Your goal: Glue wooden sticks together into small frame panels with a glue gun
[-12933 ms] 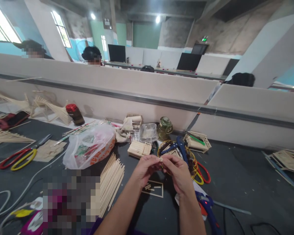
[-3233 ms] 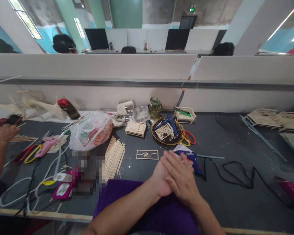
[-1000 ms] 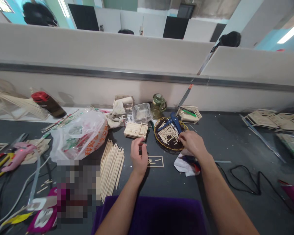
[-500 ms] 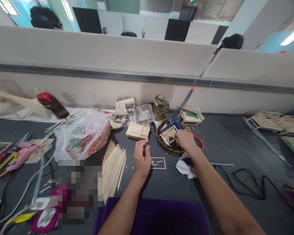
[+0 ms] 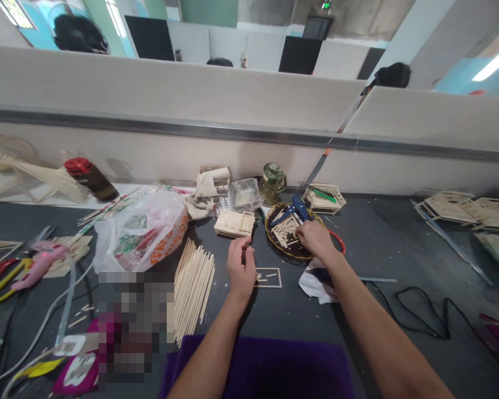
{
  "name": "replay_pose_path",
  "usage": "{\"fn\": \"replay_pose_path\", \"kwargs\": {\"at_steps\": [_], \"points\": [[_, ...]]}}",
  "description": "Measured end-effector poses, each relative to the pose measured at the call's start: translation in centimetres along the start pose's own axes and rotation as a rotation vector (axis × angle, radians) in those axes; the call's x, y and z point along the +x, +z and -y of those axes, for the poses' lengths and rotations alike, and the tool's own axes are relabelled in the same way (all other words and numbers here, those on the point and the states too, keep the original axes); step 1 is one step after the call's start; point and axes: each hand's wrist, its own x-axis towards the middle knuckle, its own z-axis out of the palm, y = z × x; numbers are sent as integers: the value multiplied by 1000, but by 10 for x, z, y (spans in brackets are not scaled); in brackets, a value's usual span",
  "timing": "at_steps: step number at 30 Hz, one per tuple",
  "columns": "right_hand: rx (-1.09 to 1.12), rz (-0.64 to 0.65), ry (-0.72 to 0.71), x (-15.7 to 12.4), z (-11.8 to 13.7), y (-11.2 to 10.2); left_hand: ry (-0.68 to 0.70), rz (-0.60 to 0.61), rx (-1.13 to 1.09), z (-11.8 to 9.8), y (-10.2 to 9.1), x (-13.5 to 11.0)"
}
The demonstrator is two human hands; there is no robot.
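Observation:
My right hand (image 5: 315, 238) reaches over the rim of a round woven basket (image 5: 270, 244), its fingers bent down at a pile of short wooden sticks (image 5: 284, 228). What its fingertips pinch is hidden. Blue-handled pliers (image 5: 297, 208) lie in the basket just beyond that hand. My left hand (image 5: 241, 266) rests on the dark table with curved fingers and the thumb apart; nothing shows in it. Right beside it lies a small rectangular stick frame (image 5: 280, 277) with a few loose short pieces inside. Behind the left hand sits a little wooden stick model (image 5: 233, 223).
Long wooden sticks (image 5: 195, 288) lie left of my left hand, near a white plastic bag (image 5: 139, 227). A glass jar (image 5: 272, 183) and a clear plastic box (image 5: 245, 193) stand behind. A crumpled white cloth (image 5: 314, 285) lies under my right forearm. A pink glue gun (image 5: 41, 263) is far left.
Both hands keep nearly the same places. My right hand stays at the sticks in the basket with only a slight shift of its fingers; the view tilts up a little.

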Motion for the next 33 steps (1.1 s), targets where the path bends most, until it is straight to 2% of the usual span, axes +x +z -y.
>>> {"fn": "replay_pose_path", "kwargs": {"at_steps": [9,15,33], "points": [[36,15,-9,-1,-6,-2,-6,-3,-3,-1,0,0],[47,26,-63,-2,-4,-3,-1,3,-11,-1,0,0],[33,-8,-35,-4,-10,-4,-5,7,-16,-3,-1,1]]}}
